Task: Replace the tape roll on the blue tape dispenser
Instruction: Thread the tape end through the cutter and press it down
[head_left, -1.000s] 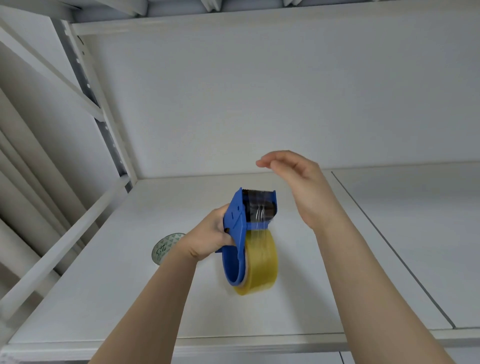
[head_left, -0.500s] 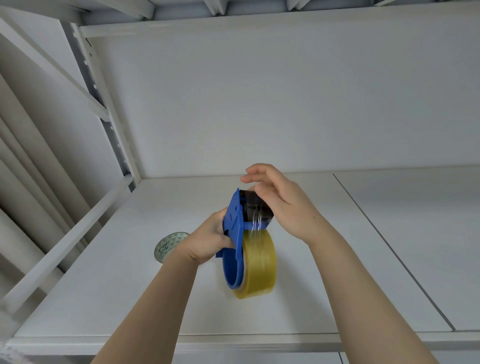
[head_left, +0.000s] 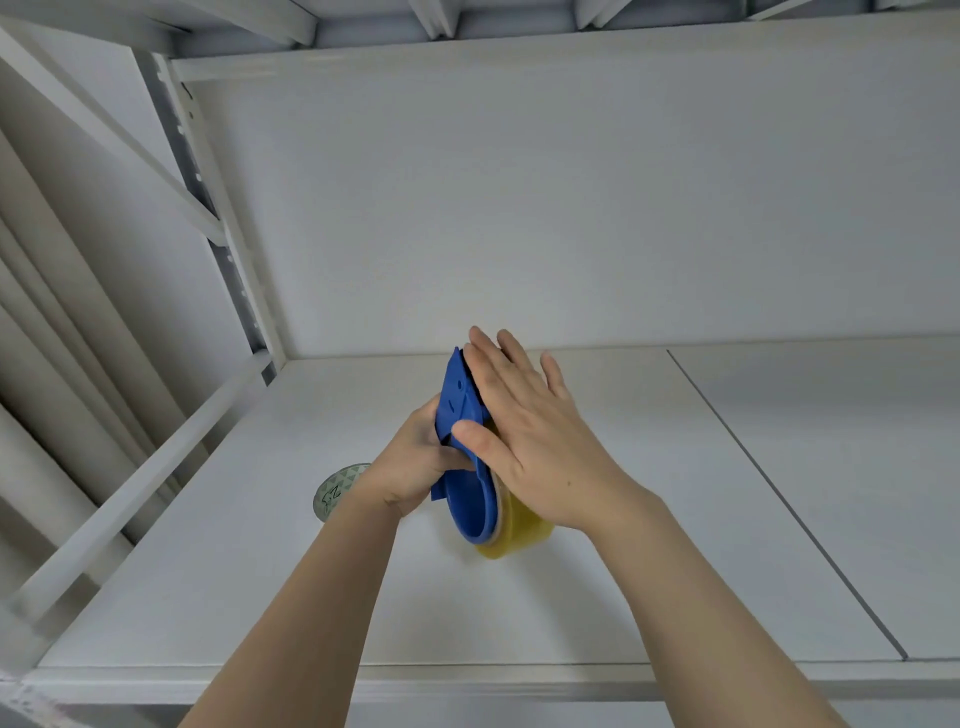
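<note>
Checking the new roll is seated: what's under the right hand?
The right hand lies flat over the blue dispenser; the yellow tape roll peeks out below. The roll's hub is covered.

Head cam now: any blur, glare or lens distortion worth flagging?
Head view: soft even light, no glare and only faint shadows; wide-angle bend in the shelf upright; right hand and blue dispenser reasonably sharp; smear along the shelf's front edge at bottom left.
</note>
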